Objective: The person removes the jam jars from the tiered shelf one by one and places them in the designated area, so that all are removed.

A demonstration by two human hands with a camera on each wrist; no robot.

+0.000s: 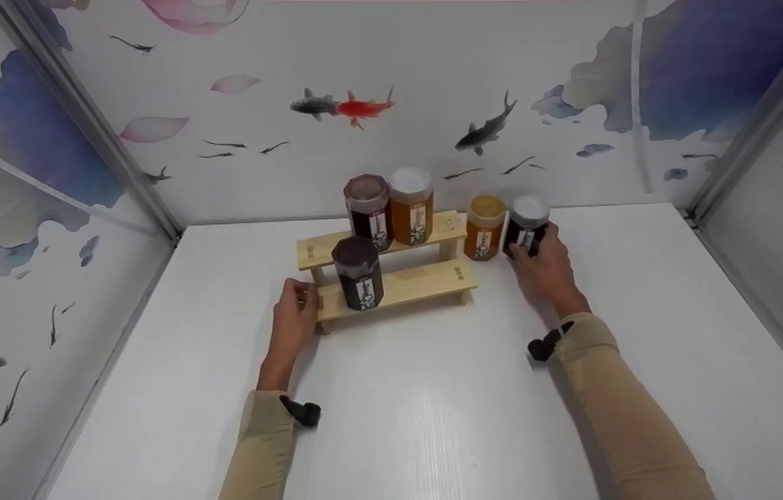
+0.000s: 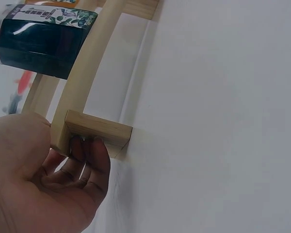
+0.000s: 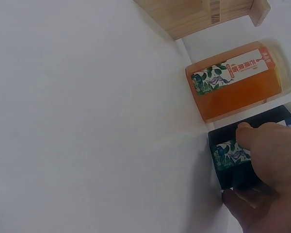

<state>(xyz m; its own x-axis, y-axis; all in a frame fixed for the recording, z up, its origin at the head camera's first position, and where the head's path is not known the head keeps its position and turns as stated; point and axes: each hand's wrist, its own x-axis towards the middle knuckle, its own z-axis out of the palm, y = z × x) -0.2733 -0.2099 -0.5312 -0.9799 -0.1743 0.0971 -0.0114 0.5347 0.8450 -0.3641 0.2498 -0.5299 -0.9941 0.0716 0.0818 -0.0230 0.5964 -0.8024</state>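
A white table [image 1: 398, 417] lies under the left hand [image 1: 294, 312] and right hand [image 1: 550, 267], a two-tier wooden rack [image 1: 426, 282] between them, its lower end held by the left's curled fingers, while the right's thumb and fingers grip a dark white-lidded jar [image 1: 525, 228], an amber jar [image 1: 484, 228] just left of that hand.

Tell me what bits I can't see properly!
- Head view: tiny label print on the white-lidded, many-sided amber jar, too small.
- Left wrist view: pale wooden two-step rack, cut off by top edge.
- Right wrist view: part of the white-lidded dark jar, behind the right hand.
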